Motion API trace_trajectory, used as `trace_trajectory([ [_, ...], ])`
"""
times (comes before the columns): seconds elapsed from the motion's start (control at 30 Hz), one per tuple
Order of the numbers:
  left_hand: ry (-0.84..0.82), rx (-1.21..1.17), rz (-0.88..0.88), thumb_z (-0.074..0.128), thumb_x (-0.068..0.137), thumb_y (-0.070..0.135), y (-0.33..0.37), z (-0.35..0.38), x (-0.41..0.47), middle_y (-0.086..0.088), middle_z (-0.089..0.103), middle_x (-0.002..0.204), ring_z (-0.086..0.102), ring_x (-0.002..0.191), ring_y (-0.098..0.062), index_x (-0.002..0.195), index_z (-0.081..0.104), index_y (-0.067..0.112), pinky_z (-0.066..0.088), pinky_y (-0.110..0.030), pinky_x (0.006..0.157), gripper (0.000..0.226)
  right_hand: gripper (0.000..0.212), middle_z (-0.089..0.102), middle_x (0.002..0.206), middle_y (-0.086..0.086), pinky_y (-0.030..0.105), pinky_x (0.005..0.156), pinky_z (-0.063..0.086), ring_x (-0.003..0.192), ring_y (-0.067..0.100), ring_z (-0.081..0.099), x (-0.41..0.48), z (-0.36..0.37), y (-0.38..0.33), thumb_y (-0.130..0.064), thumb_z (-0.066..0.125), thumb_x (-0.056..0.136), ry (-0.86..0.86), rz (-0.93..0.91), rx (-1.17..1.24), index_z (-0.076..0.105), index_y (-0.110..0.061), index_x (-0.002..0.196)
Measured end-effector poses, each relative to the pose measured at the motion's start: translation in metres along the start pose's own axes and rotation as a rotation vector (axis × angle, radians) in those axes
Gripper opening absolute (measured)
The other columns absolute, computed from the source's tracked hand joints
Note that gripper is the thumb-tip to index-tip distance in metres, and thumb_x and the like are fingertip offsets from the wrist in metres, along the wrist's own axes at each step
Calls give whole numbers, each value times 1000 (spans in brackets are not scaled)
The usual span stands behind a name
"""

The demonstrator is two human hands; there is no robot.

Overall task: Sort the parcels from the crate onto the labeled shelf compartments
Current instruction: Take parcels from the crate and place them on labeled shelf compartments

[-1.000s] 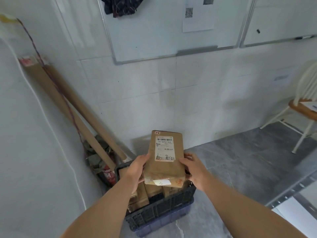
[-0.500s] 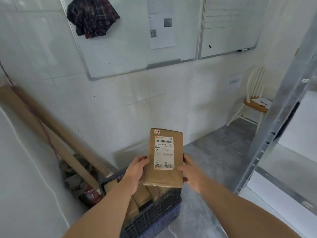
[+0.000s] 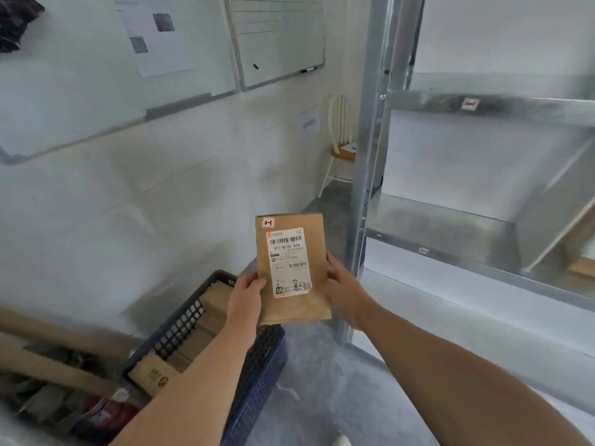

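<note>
A flat brown parcel (image 3: 291,268) stands upright in front of me, with a white shipping label and a small tag reading "2-3" at its top left corner. My left hand (image 3: 246,296) grips its lower left edge, thumb on the front. Fingers of my right hand (image 3: 341,289) curl round its right edge. Below, at the left, a dark blue crate (image 3: 257,381) holds several more brown parcels (image 3: 206,320). A metal shelf unit (image 3: 450,226) rises at the right, with small labels (image 3: 469,104) on its shelf edges.
The shelf's upright post (image 3: 370,156) stands just right of the parcel. Whiteboards (image 3: 277,37) hang on the tiled wall. A white chair (image 3: 341,146) stands in the far corner. Cardboard tubes (image 3: 48,349) and clutter, including something red (image 3: 106,416), lie left of the crate. The floor is grey.
My view has swung to the right, bringing the metal shelf into sight. Both hands still hold the parcel upright, now clear of the crate and nearer the shelf post.
</note>
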State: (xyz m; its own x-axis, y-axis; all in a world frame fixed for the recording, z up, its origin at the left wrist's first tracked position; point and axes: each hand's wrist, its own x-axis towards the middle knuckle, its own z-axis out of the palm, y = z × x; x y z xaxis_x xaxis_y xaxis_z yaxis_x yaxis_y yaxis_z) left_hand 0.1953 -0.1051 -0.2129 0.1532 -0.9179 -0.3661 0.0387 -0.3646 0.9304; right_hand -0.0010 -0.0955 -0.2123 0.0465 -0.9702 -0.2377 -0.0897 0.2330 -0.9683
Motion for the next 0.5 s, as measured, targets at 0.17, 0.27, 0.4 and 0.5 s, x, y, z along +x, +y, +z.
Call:
trace_trajectory([
  [0.17, -117, 18, -23, 51, 102, 23, -15, 45, -23, -5, 69, 109, 64, 103, -26, 111, 62, 24, 53, -49, 94, 14, 76, 65, 130, -1, 50, 99, 55, 118, 26, 63, -43, -40, 25, -9, 55, 87, 181, 90, 54, 35, -46, 151],
  [0.27, -189, 63, -35, 50, 102, 23, -25, 72, -39, -6, 67, 108, 63, 100, -24, 117, 61, 18, 52, -49, 92, 19, 73, 69, 124, -3, 51, 98, 55, 117, 26, 65, -69, -65, 39, -13, 53, 84, 285, 131, 73, 41, -49, 147],
  [0.4, -280, 127, -65, 50, 102, 29, -32, 115, -57, -1, 64, 106, 60, 97, -20, 119, 59, 21, 51, -43, 83, 21, 66, 73, 116, -2, 47, 100, 55, 110, 22, 68, -108, -99, 53, -4, 51, 93, 406, 141, 138, 44, -42, 146],
  [0.5, -391, 139, -84, 51, 101, 32, -39, 154, -74, -5, 68, 112, 63, 103, -24, 123, 59, 22, 52, -43, 83, 25, 67, 73, 115, -2, 46, 101, 54, 108, 20, 68, -136, -131, 66, -5, 53, 91, 496, 150, 164, 44, -39, 148],
])
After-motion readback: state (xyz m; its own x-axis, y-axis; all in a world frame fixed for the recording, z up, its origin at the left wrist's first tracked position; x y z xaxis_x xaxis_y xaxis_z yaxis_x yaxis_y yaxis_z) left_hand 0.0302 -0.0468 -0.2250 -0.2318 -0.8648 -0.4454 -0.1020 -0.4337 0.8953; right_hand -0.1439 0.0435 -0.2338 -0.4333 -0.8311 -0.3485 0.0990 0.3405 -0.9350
